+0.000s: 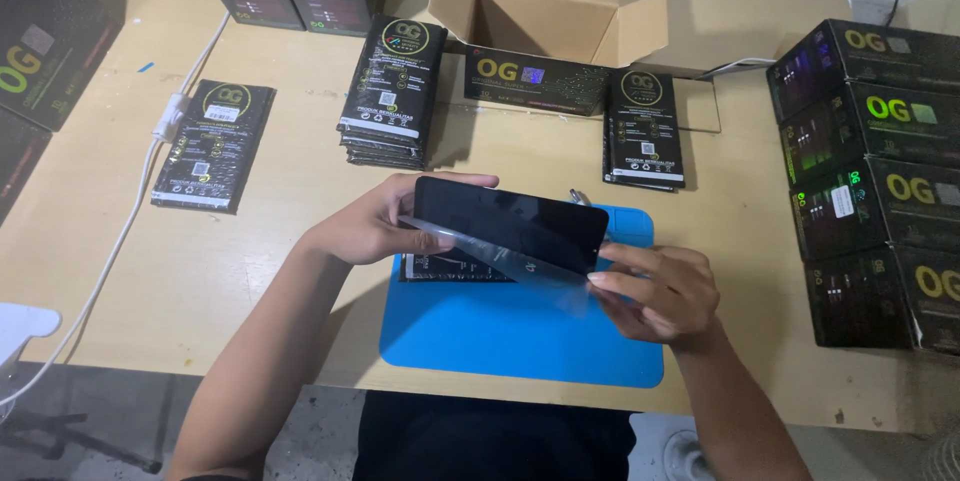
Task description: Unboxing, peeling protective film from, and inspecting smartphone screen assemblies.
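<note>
1. The left hand (365, 226) holds one short end of a black phone screen (510, 224), fingers closed on its edge.
2. The screen is just above the blue mat (520, 331). Its long side runs left to right, and its right end tips a little down.
3. The right hand (660, 291) pinches a clear film (500, 253) that hangs along the screen's near edge.
4. A flat black packet (450, 269) lies on the mat, under the screen.
5. An open cardboard box (550, 1) sits far behind the mat.

Head camera looks steeply down, close over the wooden table (300, 201); single view.
</note>
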